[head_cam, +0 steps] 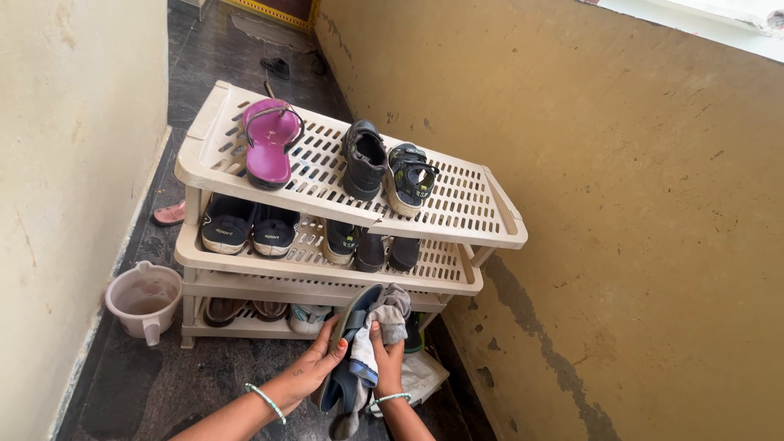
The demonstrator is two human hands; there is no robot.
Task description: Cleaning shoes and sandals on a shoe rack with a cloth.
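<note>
Left hand [314, 367] grips a dark blue slipper [353, 347] while the right hand [387, 359] presses a bunched grey rag [385, 314] on it, just beside the beige slotted plastic shoe rack [457, 220].

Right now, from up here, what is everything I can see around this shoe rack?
Shoe rack: one, cream plastic, three slatted shelves, between two walls.
Sandal: one, purple, top shelf, left.
Top-shelf shoes: two, dark, top shelf, middle.
Middle-shelf shoes: about five, dark, middle shelf.
Bottom-shelf footwear: a few, partly hidden, bottom shelf.
Jug: one, pinkish-white, on the floor left of the rack.
Slipper: one, dark blue, held in front of the rack.
Cloth: one, grey, against the slipper.
Left hand: holds the slipper.
Right hand: grip on the cloth.
</note>
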